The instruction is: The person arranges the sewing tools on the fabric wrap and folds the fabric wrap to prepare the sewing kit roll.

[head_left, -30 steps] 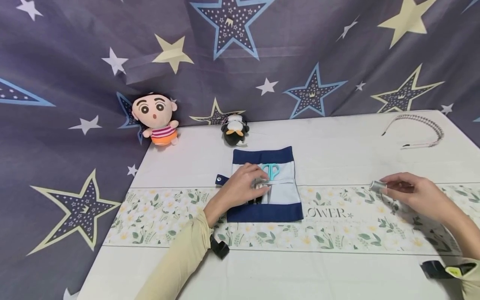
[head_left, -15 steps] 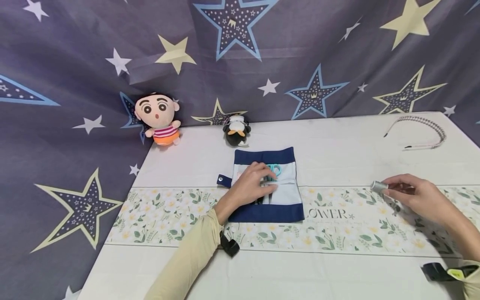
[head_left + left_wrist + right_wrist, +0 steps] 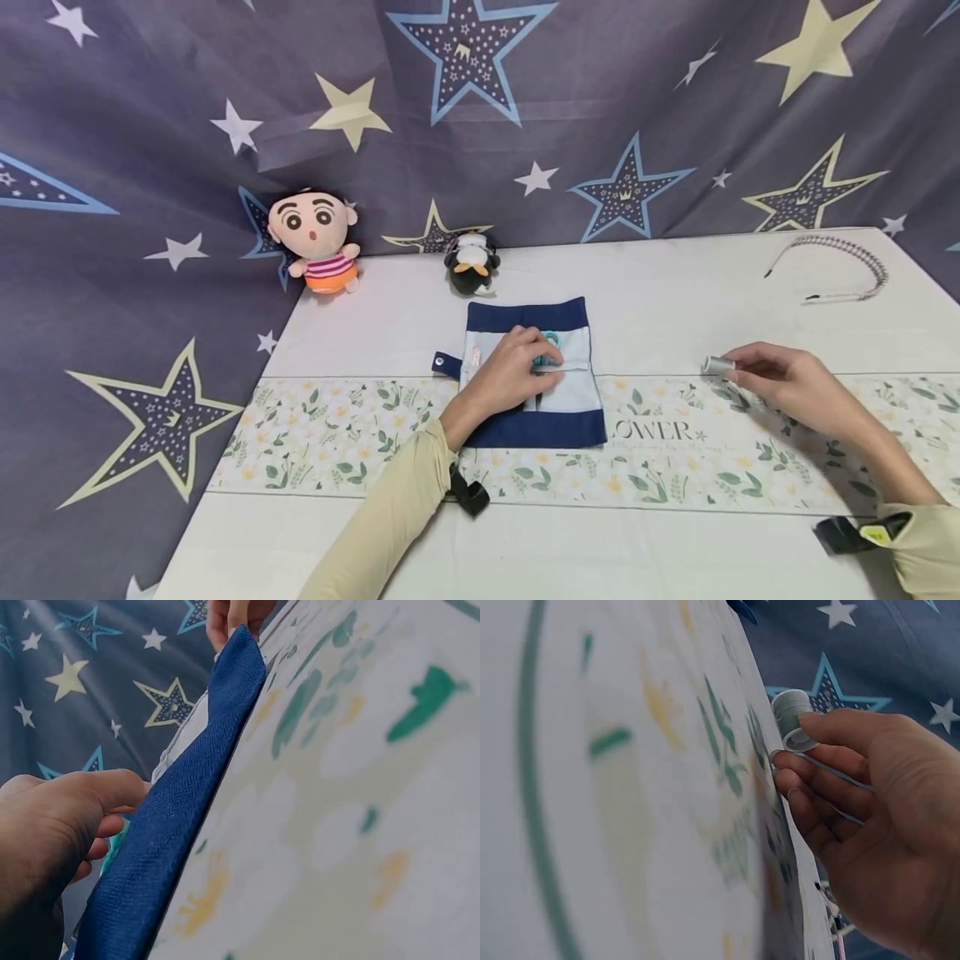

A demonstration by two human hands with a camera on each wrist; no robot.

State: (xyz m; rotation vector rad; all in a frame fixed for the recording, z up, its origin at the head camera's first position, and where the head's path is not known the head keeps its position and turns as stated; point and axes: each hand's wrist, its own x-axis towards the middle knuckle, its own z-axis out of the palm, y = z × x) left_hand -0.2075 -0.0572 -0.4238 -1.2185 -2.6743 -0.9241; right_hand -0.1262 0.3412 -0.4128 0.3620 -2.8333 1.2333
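Observation:
An unfolded navy and pale-blue fabric pouch (image 3: 534, 431) lies on the table in the head view. My left hand (image 3: 510, 375) rests over its middle, fingers bent and thumb apart from them, fingertips right at the edge of the inner pocket. Turquoise-handled scissors (image 3: 552, 337) sit in the pouch, partly hidden by that hand. Behind the navy band, the left wrist view shows my left thumb (image 3: 120, 787). To the right, my right hand (image 3: 783, 379) pinches a spool of grey-green thread (image 3: 791, 716) between thumb and fingers. A strand of thread (image 3: 840, 772) trails across the fingers.
At the back stand a plush doll (image 3: 313, 242) in a striped top and a small penguin plush (image 3: 472, 264). A headband (image 3: 851, 250) lies at the back right. A floral strip (image 3: 337, 433) crosses the white table (image 3: 637, 550); a star-patterned cloth (image 3: 525, 83) hangs behind.
My right hand has moved left with the spool, nearer the pouch. My left hand has shifted slightly right along the pocket edge, covering more of the scissors.

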